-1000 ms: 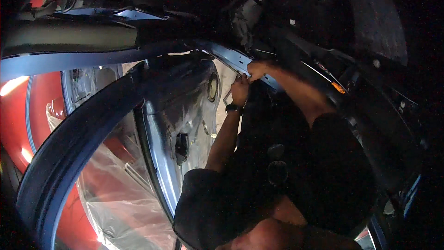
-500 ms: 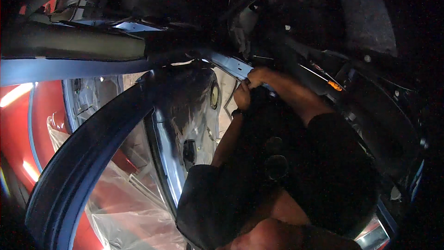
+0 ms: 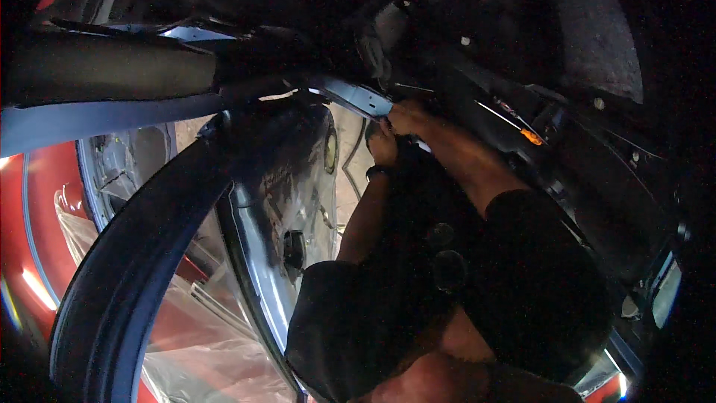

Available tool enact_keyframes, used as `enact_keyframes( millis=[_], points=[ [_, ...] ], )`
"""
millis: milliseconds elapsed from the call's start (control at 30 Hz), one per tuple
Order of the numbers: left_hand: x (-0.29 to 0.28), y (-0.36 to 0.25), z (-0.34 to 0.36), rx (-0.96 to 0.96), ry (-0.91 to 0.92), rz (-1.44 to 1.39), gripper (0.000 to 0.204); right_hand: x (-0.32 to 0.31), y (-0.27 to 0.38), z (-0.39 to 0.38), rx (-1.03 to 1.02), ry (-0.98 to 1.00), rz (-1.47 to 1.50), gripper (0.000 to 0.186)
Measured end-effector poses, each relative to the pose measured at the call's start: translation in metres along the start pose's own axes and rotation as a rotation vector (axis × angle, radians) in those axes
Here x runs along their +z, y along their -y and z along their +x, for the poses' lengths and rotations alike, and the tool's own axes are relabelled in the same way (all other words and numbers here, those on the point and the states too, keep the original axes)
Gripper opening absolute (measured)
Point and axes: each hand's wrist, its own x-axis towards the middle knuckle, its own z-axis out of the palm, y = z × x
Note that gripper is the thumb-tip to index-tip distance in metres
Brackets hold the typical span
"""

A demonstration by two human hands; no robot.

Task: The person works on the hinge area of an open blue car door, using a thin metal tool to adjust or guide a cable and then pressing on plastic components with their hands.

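Both my arms reach forward to a pale blue metal door sill of a car body. My right hand is closed at the near end of the sill, its fingers in shadow. Just left of it and slightly nearer, my left hand has its fingers bent upward and pressed together at the sill's edge. Whatever sits between the fingers of either hand is too small and dark to make out. A dark band circles my left wrist.
An orange-handled screwdriver lies on the dark car floor to the right. At left stand a bare door, a curved dark blue pillar and a red car panel. Clear plastic sheeting hangs at lower left.
The view has shifted slightly, so the door and pillar sit a little differently. Both hands stay by the sill, having moved slightly nearer along it.
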Motion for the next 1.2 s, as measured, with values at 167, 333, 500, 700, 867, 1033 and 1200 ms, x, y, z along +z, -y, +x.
enact_keyframes(
  millis=[167, 333, 500, 700, 867, 1033, 1200],
  points=[
    [-0.003, 0.01, -0.002, 0.133, -0.105, 0.054, 0.055, -0.051, 0.004, -0.021, -0.061, 0.143, 0.084, 0.032],
    [-0.001, 0.024, -0.002, 0.001, 0.18, 0.29, 0.064, -0.032, 0.01, -0.02, -0.009, 0.108, 0.069, 0.03],
    [0.003, 0.033, 0.005, -0.05, 0.196, 0.248, 0.069, -0.026, 0.013, -0.021, 0.006, 0.088, -0.018, 0.025],
    [-0.003, 0.033, -0.003, 0.052, 0.114, 0.201, 0.064, -0.032, 0.036, -0.029, 0.133, -0.018, -0.072, 0.021],
    [-0.008, 0.025, -0.007, 0.054, 0.232, 0.052, 0.059, 0.04, 0.008, -0.007, 0.079, -0.155, 0.047, 0.02],
    [0.013, 0.047, -0.002, 0.293, -0.012, 0.117, 0.048, 0.0, 0.03, -0.034, 0.207, -0.364, 0.015, 0.017],
    [0.014, 0.055, 0.0, 0.173, 0.043, 0.036, 0.055, -0.003, 0.042, -0.039, 0.198, -0.532, -0.006, 0.016]
  ],
)
